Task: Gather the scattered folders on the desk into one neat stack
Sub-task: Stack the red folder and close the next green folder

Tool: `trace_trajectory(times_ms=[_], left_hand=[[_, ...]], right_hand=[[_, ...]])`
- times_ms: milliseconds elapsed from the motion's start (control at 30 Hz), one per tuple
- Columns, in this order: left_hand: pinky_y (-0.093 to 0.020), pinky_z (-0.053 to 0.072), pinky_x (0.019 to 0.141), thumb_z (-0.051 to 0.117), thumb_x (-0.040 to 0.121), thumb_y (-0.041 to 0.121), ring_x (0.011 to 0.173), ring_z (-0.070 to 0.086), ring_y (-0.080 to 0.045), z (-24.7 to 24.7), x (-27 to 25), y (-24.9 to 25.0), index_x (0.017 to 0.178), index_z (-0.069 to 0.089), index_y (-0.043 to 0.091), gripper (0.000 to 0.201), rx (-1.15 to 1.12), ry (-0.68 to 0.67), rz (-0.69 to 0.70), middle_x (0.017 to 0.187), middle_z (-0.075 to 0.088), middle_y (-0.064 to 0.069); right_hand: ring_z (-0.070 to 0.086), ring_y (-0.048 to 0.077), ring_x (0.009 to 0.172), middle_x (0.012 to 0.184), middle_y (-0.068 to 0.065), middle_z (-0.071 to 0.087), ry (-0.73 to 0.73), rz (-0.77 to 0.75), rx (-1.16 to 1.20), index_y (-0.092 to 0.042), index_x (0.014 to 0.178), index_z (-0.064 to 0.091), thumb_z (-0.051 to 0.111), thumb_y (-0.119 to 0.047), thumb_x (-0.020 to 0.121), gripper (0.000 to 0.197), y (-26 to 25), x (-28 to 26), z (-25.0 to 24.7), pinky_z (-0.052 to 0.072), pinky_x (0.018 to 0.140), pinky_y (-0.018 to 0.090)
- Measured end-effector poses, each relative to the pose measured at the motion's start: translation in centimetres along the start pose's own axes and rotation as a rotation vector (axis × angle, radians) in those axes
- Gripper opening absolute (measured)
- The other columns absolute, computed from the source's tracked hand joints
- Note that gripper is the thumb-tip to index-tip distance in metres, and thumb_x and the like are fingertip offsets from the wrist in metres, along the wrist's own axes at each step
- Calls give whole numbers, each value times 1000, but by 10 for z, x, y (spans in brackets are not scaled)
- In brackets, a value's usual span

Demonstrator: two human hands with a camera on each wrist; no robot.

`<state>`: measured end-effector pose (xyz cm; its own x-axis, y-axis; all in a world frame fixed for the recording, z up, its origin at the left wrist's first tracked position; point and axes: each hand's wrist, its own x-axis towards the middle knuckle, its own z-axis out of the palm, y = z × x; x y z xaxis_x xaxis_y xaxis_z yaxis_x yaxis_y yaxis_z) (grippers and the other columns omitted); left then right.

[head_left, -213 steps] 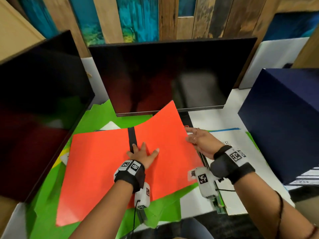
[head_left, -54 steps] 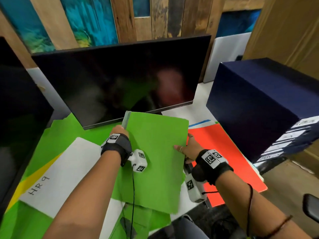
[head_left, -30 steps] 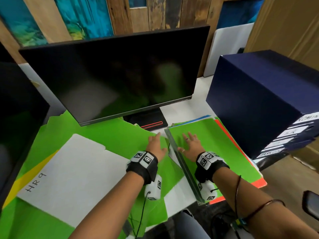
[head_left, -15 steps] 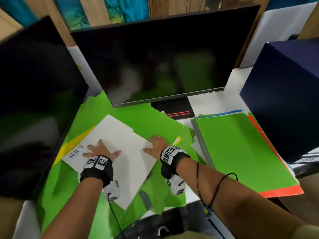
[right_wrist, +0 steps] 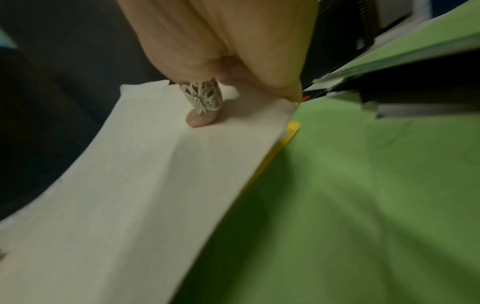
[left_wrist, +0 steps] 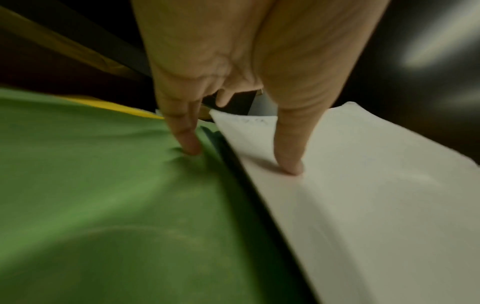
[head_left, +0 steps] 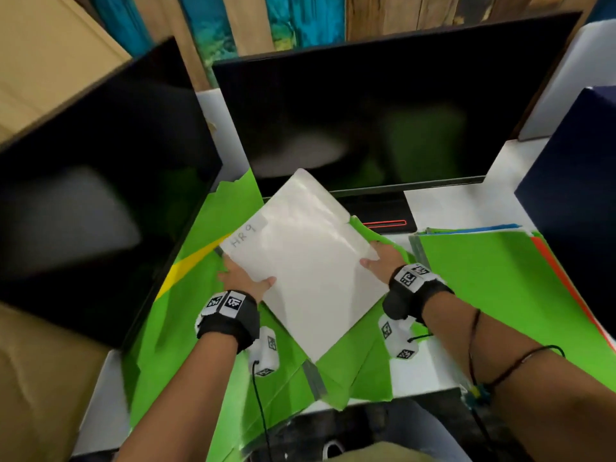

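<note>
Item: white folder (head_left: pixel 306 258) marked HR9, lifted off the loose green folders (head_left: pixel 206 328) at desk centre-left, tilted for carrying. Left hand (head_left: pixel 243 278) and right hand (head_left: pixel 383 258) pinch opposite edges, thumbs on top, apparently keeping it flat. Likely destination: green-topped stack (head_left: pixel 500 288), right.

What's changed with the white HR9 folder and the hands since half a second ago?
The white folder was lying flat under both palms; now its far end is lifted toward the monitor. The left hand grips its left edge and the right hand its right edge. The stack on the right, green on top, and the loose green folders underneath stayed put.
</note>
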<state>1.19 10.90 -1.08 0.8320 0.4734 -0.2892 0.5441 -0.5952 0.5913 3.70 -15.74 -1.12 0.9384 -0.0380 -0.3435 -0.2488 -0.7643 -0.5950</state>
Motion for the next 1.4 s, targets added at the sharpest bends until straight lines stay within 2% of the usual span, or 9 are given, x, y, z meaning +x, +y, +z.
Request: trace_trajectory(times_ms=[133, 233, 467, 633, 767, 933, 1067, 1167, 1400], left_hand=[[-48, 55, 85, 70, 76, -1, 106, 62, -33, 32, 5, 22, 117, 33, 8, 55, -264, -176, 94, 126, 57, -18], [-23, 57, 49, 59, 84, -8, 87, 63, -26, 63, -11, 49, 108, 39, 7, 34, -331, -345, 164, 111, 60, -18], [-20, 55, 55, 55, 89, 0, 37, 57, 5, 136, -67, 102, 137, 29, 3, 54, -217, -527, 397, 99, 64, -16], [-24, 56, 66, 52, 91, 4, 80, 66, -27, 167, -107, 126, 130, 41, -3, 41, -20, -632, 545, 95, 62, -21], [-31, 29, 109, 50, 94, 18, 133, 38, -30, 168, -107, 131, 146, 24, 5, 60, 265, -594, 670, 144, 37, -21], [-29, 19, 115, 49, 92, 7, 142, 21, -31, 142, -77, 112, 146, 26, 15, 59, 354, -376, 671, 152, 20, -20], [-47, 15, 118, 52, 90, 9, 144, 5, -40, 100, -45, 80, 145, 28, 21, 62, 467, -170, 409, 155, 5, -21], [-55, 10, 116, 62, 86, 21, 144, -7, -41, 67, -27, 53, 146, 22, 20, 72, 451, -110, 177, 156, -8, -21], [-58, 13, 115, 70, 70, 55, 142, -11, -43, 34, -6, 11, 149, -5, 16, 116, 445, -137, -2, 154, -19, -19]], right_hand=[[52, 30, 121, 133, 15, 55, 53, 112, 22, -6, 130, 51, 60, -20, 89, 44, 30, -8, -42, 40, 101, 32], [54, 33, 119, 130, 17, 56, 166, 230, -20, -5, 128, 52, 59, -19, 88, 43, 59, -21, -66, 43, 99, 34], [50, 36, 121, 127, 18, 54, 292, 551, -289, -9, 131, 43, 51, -19, 89, 44, 127, -61, -98, 41, 99, 41], [35, 37, 131, 139, 18, 44, 332, 698, -380, -9, 137, 39, 55, -37, 88, 59, 170, -83, -95, 30, 110, 46], [16, 38, 142, 156, 7, 20, 345, 540, -400, -25, 150, 7, 52, -63, 80, 91, 179, -87, -85, 10, 115, 52], [8, 31, 146, 159, 1, 7, 182, 269, -363, -29, 150, 8, 48, -58, 86, 80, 146, -78, -58, 13, 117, 46], [36, 24, 135, 146, 13, 40, 149, 26, -256, -12, 133, 50, 53, -39, 91, 50, 100, -62, -33, 24, 110, 25], [53, 26, 118, 124, 14, 61, 72, -18, -242, -9, 119, 63, 49, -32, 94, 37, 60, -48, -12, 38, 94, 26], [31, 31, 136, 146, 19, 31, 195, 180, -60, 2, 144, 24, 56, -38, 89, 75, 8, -8, 12, 27, 112, 36]])
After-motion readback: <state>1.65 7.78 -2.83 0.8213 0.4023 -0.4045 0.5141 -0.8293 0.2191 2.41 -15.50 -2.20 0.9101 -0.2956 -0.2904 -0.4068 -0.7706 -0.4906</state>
